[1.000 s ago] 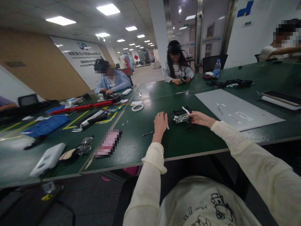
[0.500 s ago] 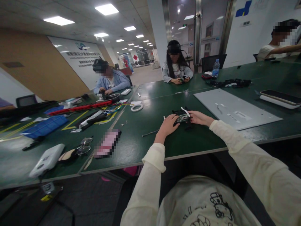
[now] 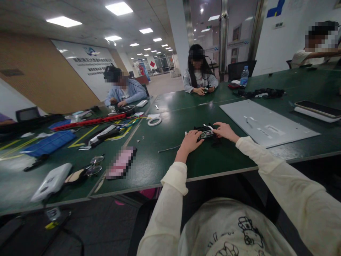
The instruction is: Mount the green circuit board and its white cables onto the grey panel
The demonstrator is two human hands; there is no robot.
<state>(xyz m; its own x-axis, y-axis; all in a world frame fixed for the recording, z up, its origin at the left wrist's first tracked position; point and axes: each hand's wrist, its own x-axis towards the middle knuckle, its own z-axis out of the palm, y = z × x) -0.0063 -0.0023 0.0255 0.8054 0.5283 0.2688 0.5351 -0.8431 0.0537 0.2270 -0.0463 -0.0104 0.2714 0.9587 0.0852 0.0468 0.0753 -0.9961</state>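
A small black device with an exposed circuit board (image 3: 206,134) lies on the green table (image 3: 170,167) in front of me. My left hand (image 3: 190,140) is closed over its left side, the fingers along the board's edge. At the right end, my right hand (image 3: 225,131) has thumb and fingers drawn together by the end of a white strip (image 3: 208,127), which crosses the top of the device. The fingertips partly hide that contact. Left of my left hand lies a thin grey cable (image 3: 168,149).
A grey panel (image 3: 266,124) lies to the right, beside a stacked phone (image 3: 319,109). On the left are a pink phone (image 3: 122,163), glasses (image 3: 95,165), a white case (image 3: 52,182), a tape roll (image 3: 154,121) and a blue bin (image 3: 50,143). Several people sit around the table.
The white strip has tipped lower and slightly left over the device. My right hand has shifted a little, its fingers now higher over the right end. My left hand stays in place.
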